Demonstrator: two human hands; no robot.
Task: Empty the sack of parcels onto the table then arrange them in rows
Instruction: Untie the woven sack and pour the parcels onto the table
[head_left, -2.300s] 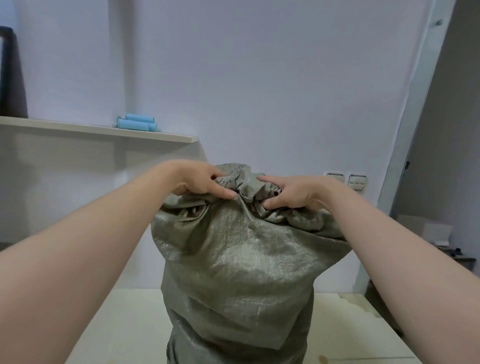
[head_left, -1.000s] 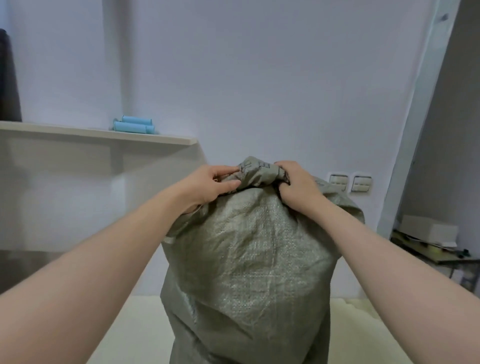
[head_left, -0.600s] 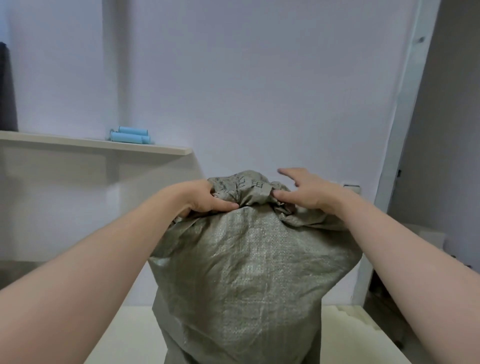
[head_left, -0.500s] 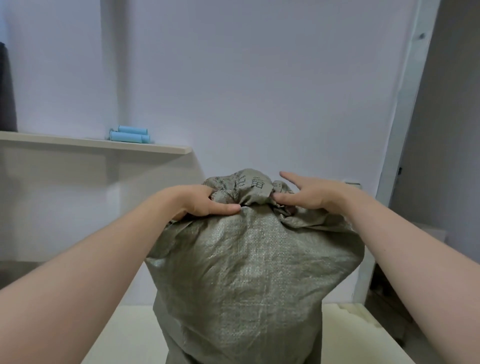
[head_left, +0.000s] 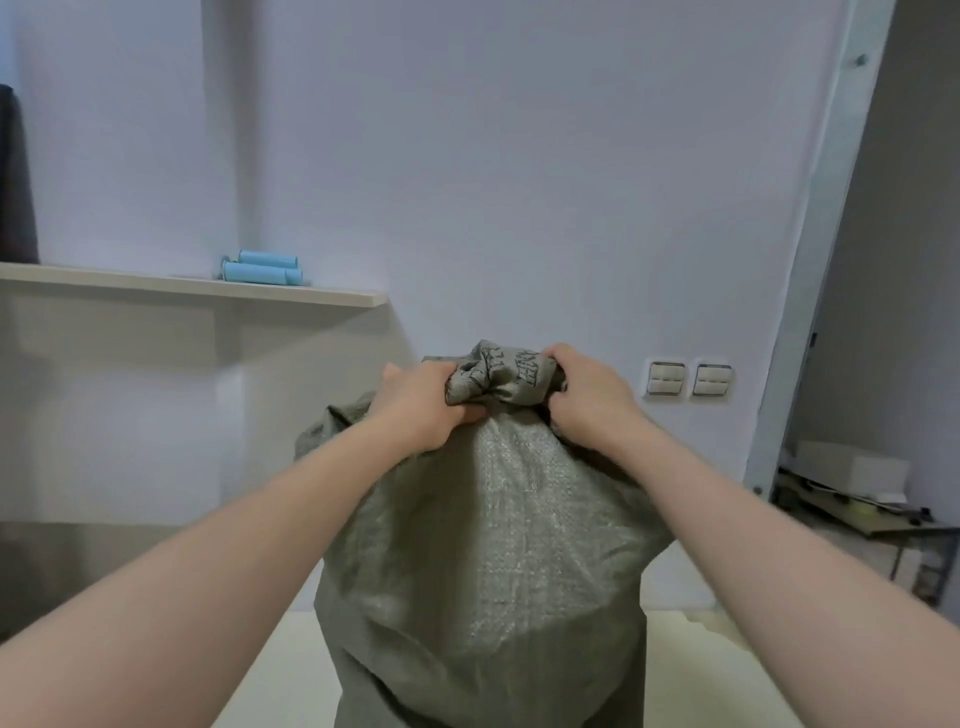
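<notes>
Sack (head_left: 493, 545) standing tall on the pale tabletop (head_left: 280, 670), grey-green woven cloth, bulging and full, its bunched neck with dark print at the very top. Left hand (head_left: 423, 402) has its grip clamped on the left side of that neck, right hand (head_left: 584, 395) clamped on the right side, both fists tight on the gathered cloth. Behind, blue rolls (head_left: 262, 268) lie on a wall shelf (head_left: 197, 286), and two switches (head_left: 688, 379) sit on the wall.

Single head cam, looks fwd along both arms, close on sack (head_left: 493, 545), wall behind
</notes>
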